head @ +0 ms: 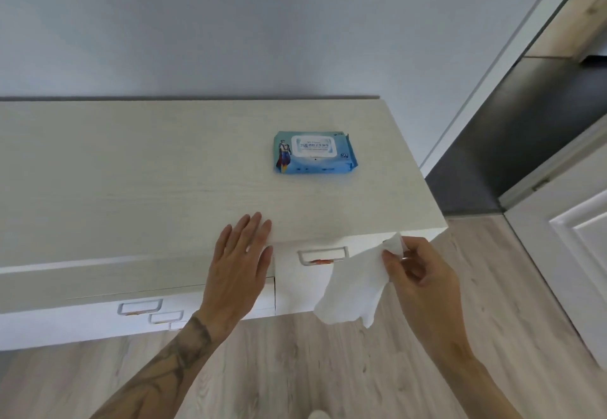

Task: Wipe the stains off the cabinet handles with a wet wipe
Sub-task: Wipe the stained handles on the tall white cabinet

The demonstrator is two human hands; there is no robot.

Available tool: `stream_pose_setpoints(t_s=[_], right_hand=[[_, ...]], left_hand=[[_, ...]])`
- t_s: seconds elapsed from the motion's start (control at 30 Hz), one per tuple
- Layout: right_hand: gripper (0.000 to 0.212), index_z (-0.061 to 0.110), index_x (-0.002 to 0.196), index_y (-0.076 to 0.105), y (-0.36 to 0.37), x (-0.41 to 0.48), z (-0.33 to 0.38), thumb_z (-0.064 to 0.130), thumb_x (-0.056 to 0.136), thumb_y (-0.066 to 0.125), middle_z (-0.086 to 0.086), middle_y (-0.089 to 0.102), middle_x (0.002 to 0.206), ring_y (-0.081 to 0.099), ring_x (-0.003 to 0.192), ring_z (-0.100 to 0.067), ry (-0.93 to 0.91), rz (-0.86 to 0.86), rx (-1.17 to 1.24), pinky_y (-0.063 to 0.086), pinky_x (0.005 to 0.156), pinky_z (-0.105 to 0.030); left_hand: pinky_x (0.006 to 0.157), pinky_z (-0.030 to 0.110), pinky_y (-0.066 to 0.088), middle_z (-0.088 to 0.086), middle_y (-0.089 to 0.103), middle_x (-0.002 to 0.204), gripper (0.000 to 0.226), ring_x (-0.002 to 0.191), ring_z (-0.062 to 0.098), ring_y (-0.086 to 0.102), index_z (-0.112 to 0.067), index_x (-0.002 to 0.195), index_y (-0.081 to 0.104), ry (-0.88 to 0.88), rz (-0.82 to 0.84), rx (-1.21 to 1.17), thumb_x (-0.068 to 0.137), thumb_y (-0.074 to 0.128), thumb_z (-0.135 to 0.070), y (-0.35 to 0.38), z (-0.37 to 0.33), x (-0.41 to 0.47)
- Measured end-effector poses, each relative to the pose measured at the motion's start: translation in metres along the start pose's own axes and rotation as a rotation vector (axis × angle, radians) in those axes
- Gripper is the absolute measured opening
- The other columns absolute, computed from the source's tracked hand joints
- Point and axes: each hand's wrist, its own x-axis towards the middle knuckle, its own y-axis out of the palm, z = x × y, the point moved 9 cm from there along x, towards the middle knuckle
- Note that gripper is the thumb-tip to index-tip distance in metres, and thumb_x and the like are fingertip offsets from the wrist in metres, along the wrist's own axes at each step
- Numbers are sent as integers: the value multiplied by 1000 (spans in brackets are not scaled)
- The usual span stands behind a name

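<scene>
A white wet wipe (354, 287) hangs unfolded from my right hand (423, 274), which pinches its top corner just right of the cabinet's upper right handle (322, 255). That pale metal handle carries an orange-red stain along its lower bar. My left hand (239, 267) lies flat with straight fingers on the front edge of the cabinet top (147, 182), left of that handle. Two more handles (140, 307) (167, 317) on lower drawers at the left also show orange marks. The wipe covers the right end of the upper handle.
A blue pack of wet wipes (314, 152) lies shut on the cabinet top toward the back right. A grey wall rises behind. A white door (571, 247) and a dark doorway floor stand at the right. Light wood flooring lies below.
</scene>
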Motion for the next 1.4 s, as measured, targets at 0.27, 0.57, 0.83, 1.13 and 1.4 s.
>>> stream_pose_setpoints(t_s=[0.27,0.57,0.83,1.13,1.4], right_hand=[[16,27,97,71,37,4,-84,10,97,70,13,76,85,73,76,-7,-8,-16,45,52,65,-14],[20,32,98,68,76,31,-126,14,96,74,8,75,94,75,75,-16,-234,-92,188,53,65,-17],[23,34,93,65,83,19,-134,13,94,75,16,70,99,67,81,-9,-618,-355,54,52,69,-14],[26,33,111,75,99,7,-151,38,87,83,8,66,101,66,76,-12,-688,-353,46,48,71,-8],[16,24,106,82,97,17,-152,17,92,81,1,71,94,60,80,-14,-758,-323,126,47,73,-15]], left_hand=[[117,50,37,10,60,150,41,141,31,55,-10,145,62,39,-373,46,111,48,-29,19,2,-5],[101,48,38,7,74,125,30,113,29,66,-10,123,75,133,-855,149,107,54,-23,32,5,-9],[95,49,36,9,74,107,27,98,34,61,-9,115,73,184,-1053,126,108,52,-24,38,5,-13],[95,47,36,9,70,100,32,94,33,58,-10,110,72,187,-1073,149,111,47,-29,37,5,-13],[95,47,35,10,70,103,33,96,33,56,-9,113,70,216,-1028,158,110,44,-29,37,4,-15]])
